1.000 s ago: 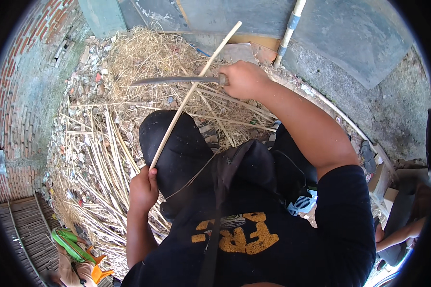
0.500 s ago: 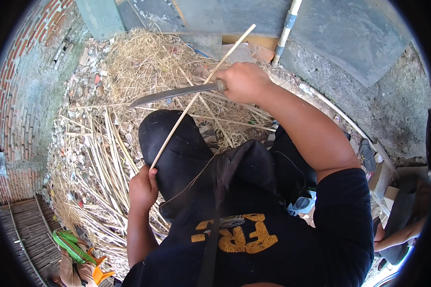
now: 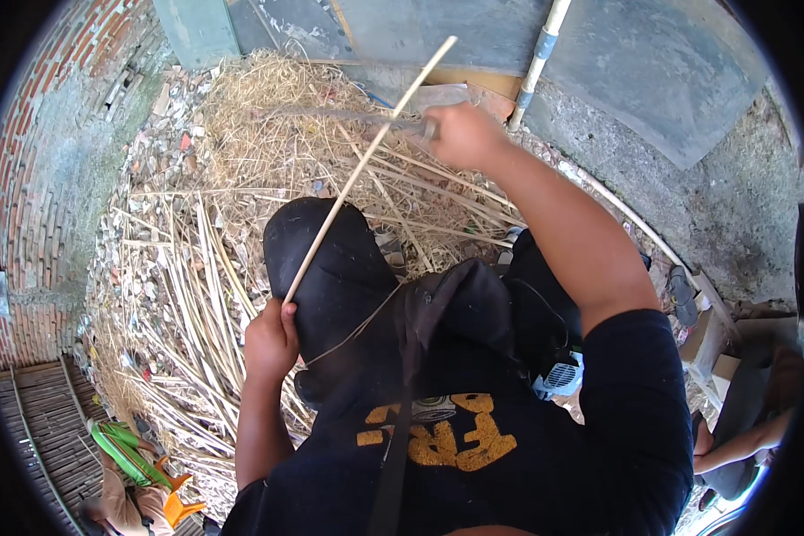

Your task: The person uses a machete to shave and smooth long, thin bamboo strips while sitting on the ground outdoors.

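Observation:
My left hand (image 3: pixel 271 344) is closed around the lower end of a thin pale bamboo stick (image 3: pixel 343 201), beside my left knee. The stick slants up and away to the right, crossing over the dark trouser leg. Farther out, my right hand (image 3: pixel 464 136) grips the handle of a long machete (image 3: pixel 330 113). Its blade points left, lies across the upper part of the stick and is smeared by motion. Whether the edge touches the stick, I cannot tell.
Fine shavings (image 3: pixel 259 98) are heaped ahead. Many split strips (image 3: pixel 196 304) lie on rubble at my left. A brick wall (image 3: pixel 36 179) stands left, a pipe (image 3: pixel 540 62) ahead. One person (image 3: pixel 129 460) is at lower left, another (image 3: pixel 746 447) at right.
My right hand and the machete have moved away from me, up along the stick toward its far end. The stick's far tip has swung slightly left; my left hand keeps its grip.

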Motion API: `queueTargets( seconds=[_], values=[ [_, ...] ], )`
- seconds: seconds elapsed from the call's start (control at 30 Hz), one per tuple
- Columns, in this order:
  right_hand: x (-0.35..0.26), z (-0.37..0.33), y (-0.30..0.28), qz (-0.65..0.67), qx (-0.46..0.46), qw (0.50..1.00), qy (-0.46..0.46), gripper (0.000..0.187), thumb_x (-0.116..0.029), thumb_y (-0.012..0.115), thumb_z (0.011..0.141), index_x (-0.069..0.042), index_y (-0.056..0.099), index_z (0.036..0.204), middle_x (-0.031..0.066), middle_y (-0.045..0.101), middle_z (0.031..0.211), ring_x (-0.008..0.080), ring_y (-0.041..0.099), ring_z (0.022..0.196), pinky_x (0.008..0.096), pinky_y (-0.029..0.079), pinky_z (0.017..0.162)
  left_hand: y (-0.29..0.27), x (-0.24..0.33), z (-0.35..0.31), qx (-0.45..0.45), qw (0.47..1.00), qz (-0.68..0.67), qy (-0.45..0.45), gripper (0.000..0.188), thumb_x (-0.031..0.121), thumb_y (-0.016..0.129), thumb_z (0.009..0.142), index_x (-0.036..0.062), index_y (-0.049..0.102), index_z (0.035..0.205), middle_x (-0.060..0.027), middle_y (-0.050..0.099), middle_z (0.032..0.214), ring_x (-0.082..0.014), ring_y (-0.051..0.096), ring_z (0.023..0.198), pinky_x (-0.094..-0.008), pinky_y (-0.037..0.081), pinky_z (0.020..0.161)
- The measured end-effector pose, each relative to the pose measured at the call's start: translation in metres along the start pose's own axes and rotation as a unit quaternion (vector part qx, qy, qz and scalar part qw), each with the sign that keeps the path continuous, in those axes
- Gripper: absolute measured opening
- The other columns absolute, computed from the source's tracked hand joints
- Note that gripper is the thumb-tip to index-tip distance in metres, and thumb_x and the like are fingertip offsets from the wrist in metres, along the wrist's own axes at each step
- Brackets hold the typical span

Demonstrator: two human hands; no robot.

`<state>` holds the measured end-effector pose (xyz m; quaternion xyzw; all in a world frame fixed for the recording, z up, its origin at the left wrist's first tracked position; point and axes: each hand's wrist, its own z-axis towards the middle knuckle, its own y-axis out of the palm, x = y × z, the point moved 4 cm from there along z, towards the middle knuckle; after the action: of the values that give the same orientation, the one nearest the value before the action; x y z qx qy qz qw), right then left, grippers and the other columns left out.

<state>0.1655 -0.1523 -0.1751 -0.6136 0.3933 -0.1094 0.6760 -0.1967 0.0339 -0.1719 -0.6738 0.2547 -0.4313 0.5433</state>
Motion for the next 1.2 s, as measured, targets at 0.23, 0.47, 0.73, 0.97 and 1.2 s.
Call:
queueTargets(
  seconds=[0.23,0.47,0.73,0.97,1.2],
  values=[
    [-0.030,-0.012,-0.019,-0.046,-0.017,0.998,-0.044,0.027,-0.022,0.064,0.086,-0.015,0.068,0.112,0.0132,0.073,0.096,0.0308,0.071,0.095,0.0462,0.057,0.081,-0.008,-0.009,-0.007,-0.012,1.000,-0.022,-0.002,0.036,0.030,0.048,0.105,0.0028,0.051,0.082,-0.0255,0.059,0.067,-0.0488,0.058,0.065,-0.0543,0.043,0.058],
    [0.016,0.005,-0.011,-0.022,0.008,1.000,0.012,0.027,-0.015,0.059,0.084,-0.015,0.068,0.110,0.0122,0.072,0.100,0.0308,0.069,0.096,0.0476,0.056,0.080,-0.003,-0.001,0.001,-0.010,1.000,-0.018,0.004,0.038,0.032,0.047,0.105,0.0024,0.051,0.082,-0.0254,0.059,0.066,-0.0488,0.058,0.065,-0.0547,0.042,0.058],
    [-0.040,-0.016,-0.014,-0.033,-0.014,0.995,-0.093,0.026,-0.015,0.068,0.077,-0.009,0.068,0.102,0.0156,0.071,0.086,0.0358,0.070,0.084,0.0469,0.057,0.076,-0.007,-0.006,-0.008,-0.021,0.999,-0.037,-0.010,0.038,0.032,0.048,0.105,0.0020,0.051,0.082,-0.0256,0.058,0.066,-0.0485,0.058,0.064,-0.0534,0.043,0.057],
    [0.019,0.008,-0.009,0.021,0.048,0.999,-0.009,0.027,-0.017,0.067,0.079,-0.009,0.068,0.105,0.0159,0.071,0.086,0.0341,0.070,0.084,0.0453,0.056,0.078,-0.008,-0.001,0.001,-0.022,0.999,-0.044,-0.013,0.038,0.032,0.048,0.105,0.0017,0.052,0.082,-0.0254,0.058,0.067,-0.0492,0.058,0.065,-0.0540,0.043,0.058],
    [-0.049,-0.016,-0.016,-0.098,-0.060,0.990,-0.082,0.027,-0.014,0.062,0.082,-0.011,0.068,0.108,0.0128,0.073,0.097,0.0322,0.070,0.091,0.0464,0.056,0.083,-0.006,-0.008,-0.011,-0.003,1.000,-0.016,-0.017,0.035,0.029,0.050,0.104,0.0021,0.052,0.082,-0.0258,0.060,0.069,-0.0488,0.059,0.067,-0.0540,0.044,0.059]
  ],
)
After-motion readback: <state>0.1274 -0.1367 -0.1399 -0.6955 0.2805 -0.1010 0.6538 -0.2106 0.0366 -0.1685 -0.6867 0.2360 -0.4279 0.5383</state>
